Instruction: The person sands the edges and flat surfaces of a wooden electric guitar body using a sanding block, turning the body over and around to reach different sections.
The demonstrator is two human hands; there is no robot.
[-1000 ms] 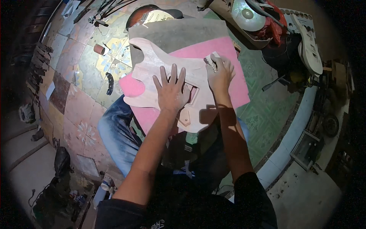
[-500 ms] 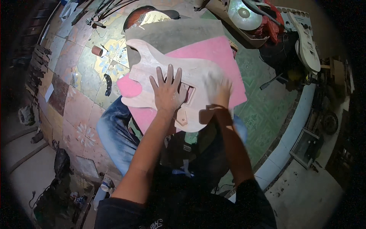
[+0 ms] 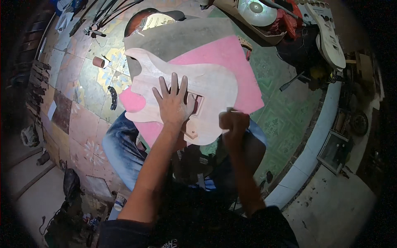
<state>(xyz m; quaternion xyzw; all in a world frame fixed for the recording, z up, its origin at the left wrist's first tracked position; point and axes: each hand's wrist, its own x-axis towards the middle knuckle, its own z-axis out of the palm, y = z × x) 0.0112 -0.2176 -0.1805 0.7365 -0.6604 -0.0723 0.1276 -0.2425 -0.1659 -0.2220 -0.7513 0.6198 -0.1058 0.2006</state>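
A pale, unfinished wooden electric guitar body (image 3: 215, 82) lies flat across my lap, with routed cavities near its middle and lower edge. My left hand (image 3: 173, 108) rests palm down on it, fingers spread, beside the rectangular cavity. At the body's lower right edge, in shadow, my right hand (image 3: 237, 124) is curled closed. Something brownish may be in its fingers, but its kind cannot be made out. Beneath the body are a pink sheet (image 3: 248, 87) and, farther off, a grey board (image 3: 190, 35).
A sunburst guitar body (image 3: 136, 22) lies beyond the grey board. On the tiled floor at left are a small brown cylinder (image 3: 98, 62) and a dark curved piece (image 3: 112, 98). A screwdriver-like tool (image 3: 291, 81) and a pale guitar body (image 3: 331, 45) are at right.
My right hand, blurred over the guitar body's right part before, has come nearer to me at its lower edge and is now curled. My left hand stays flat on the body. The view shifted slightly.
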